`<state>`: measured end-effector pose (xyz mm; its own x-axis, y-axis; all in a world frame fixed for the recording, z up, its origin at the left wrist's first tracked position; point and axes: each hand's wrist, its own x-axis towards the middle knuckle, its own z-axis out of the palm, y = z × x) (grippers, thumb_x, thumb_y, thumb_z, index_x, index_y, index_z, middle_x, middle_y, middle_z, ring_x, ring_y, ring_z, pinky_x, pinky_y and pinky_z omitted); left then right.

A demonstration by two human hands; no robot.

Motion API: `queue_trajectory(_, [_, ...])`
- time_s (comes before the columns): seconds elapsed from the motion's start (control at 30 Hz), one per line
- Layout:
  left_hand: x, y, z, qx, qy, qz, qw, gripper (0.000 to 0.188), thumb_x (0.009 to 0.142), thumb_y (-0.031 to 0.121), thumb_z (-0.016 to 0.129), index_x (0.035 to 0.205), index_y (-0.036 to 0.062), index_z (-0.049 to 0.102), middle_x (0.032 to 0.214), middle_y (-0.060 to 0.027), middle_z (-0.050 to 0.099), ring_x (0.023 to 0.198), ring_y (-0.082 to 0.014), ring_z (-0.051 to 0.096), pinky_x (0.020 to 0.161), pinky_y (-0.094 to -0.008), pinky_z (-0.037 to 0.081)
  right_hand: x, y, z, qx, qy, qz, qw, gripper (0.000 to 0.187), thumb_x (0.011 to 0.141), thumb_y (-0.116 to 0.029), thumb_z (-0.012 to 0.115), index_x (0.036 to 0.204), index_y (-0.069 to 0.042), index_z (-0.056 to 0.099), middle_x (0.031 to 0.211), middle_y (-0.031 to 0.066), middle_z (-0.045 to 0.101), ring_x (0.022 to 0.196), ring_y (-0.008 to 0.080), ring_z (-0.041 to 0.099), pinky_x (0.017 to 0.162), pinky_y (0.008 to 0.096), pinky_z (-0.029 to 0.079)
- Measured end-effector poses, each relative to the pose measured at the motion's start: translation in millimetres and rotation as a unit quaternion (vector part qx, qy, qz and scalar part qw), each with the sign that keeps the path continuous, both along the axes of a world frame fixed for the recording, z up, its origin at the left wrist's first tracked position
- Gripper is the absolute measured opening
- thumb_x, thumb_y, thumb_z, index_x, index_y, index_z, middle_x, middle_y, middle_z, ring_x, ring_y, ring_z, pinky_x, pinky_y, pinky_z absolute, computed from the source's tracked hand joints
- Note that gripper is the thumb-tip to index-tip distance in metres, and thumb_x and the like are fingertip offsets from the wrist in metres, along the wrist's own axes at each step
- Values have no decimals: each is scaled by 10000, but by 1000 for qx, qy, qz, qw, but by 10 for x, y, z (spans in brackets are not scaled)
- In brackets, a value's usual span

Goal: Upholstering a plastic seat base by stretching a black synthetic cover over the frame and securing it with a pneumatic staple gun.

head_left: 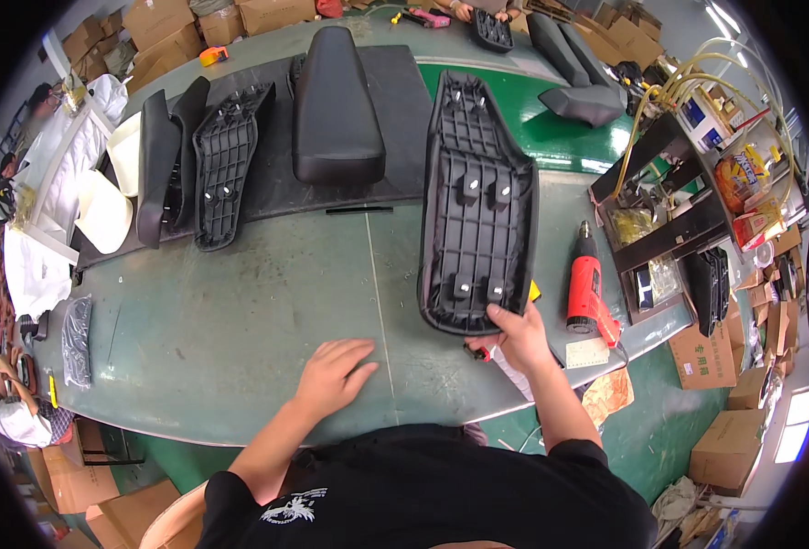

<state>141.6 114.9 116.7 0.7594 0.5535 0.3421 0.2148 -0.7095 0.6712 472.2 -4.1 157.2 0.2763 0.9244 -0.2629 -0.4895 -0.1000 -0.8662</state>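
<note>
My right hand (pixel 519 340) grips the near end of a black motorcycle-style seat (pixel 479 229), thumb on top and fingers underneath. The seat's ribbed plastic underside faces up, with several posts holding metal studs. On the bare green tabletop (pixel 230 320), my left hand (pixel 336 375) lies with its fingers stretched out and nothing in it. A red heat gun (pixel 585 288) lies to the right of the held seat. Beneath my right hand, a small red and black item is mostly hidden.
On a dark mat (pixel 272 151) stand a padded black seat (pixel 336 119), a ribbed seat base (pixel 226 165) and other black seat parts. A dark shelf rack (pixel 665 220) with packages stands at right. Another person's hands (pixel 464 13) hold a black part at the far side. Cardboard boxes (pixel 729 448) line the floor.
</note>
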Motion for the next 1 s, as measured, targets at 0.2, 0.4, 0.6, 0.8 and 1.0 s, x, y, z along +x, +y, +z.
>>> queue_trajectory(0.2, [-604, -319, -343, 89, 27, 152, 984, 266, 871, 116, 804, 1114, 25, 744, 1263, -129, 744, 1219, -342, 685, 1018, -471, 533, 189, 294, 38, 22, -35, -19, 999, 380, 1049, -64, 596, 1397, 47, 492, 1146, 226, 738, 850, 332, 784, 680, 435, 696])
queue_trajectory(0.4, [-627, -381, -334, 129, 83, 185, 971, 281, 827, 130, 824, 1084, 46, 746, 1306, -108, 713, 1285, -340, 634, 1046, -484, 506, 389, 525, 34, 11, -32, -3, 999, 353, 1043, -73, 600, 1350, 81, 522, 1103, 244, 746, 816, 352, 784, 660, 432, 689])
queue_trajectory(0.6, [-621, -381, -332, 119, 80, 182, 973, 275, 817, 138, 833, 1067, 67, 744, 1283, -92, 708, 1268, -326, 632, 1034, -475, 496, 776, 824, 65, 5, -36, 46, 998, 374, 1036, -140, 635, 1319, 95, 565, 1078, 249, 758, 778, 345, 783, 639, 420, 679])
queue_trajectory(0.8, [-641, -403, -302, 111, 86, 192, 971, 268, 817, 137, 835, 1060, 72, 742, 1270, -87, 707, 1260, -321, 635, 1029, -472, 498, 548, 802, 38, 38, -28, 59, 997, 385, 1024, -106, 628, 1353, 74, 543, 1128, 227, 740, 831, 338, 773, 657, 435, 672])
queue_trajectory(1.0, [-612, -208, -165, 69, 52, 154, 984, 286, 862, 126, 815, 1125, 42, 741, 1237, -119, 727, 1183, -345, 674, 1013, -462, 528, 289, 277, -100, 90, -46, -4, 995, 519, 897, 73, 699, 1396, 7, 573, 1277, 85, 703, 1145, 217, 686, 992, 383, 564])
